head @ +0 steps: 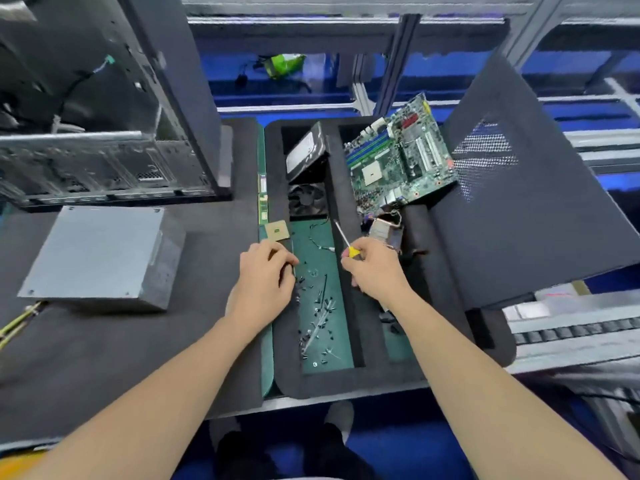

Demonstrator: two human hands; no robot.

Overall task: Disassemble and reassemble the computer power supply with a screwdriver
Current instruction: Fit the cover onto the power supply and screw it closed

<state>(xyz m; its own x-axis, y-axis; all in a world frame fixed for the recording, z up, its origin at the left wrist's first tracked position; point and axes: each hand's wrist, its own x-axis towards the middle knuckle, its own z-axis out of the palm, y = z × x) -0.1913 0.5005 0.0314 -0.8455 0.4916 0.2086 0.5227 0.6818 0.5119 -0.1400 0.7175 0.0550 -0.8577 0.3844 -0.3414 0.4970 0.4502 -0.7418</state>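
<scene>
A person's two hands work over a foam tray (343, 382) of loose screws (320, 303) on a dark worktop (104, 341), while the grey power supply (100, 254) lies well apart to the left, flat on its broad side with small screws showing at the lid's corners. The right hand (375, 268) grips a yellow-handled screwdriver (352, 251), its shaft pointing up and away over the tray. The left hand (265, 275) curls its fingers at the tray's near-left edge beside the screws; whether it pinches one cannot be told. The power supply sits on the left hand's side, with the tool hand the farther of the two, so the coming move likely calls for both hands to swing left across the worktop. The box's longer sides appear to run away from the person, with yellow wires (20, 320) trailing from its near-left end. A circuit board (398, 157) leans at the tray's far right.
</scene>
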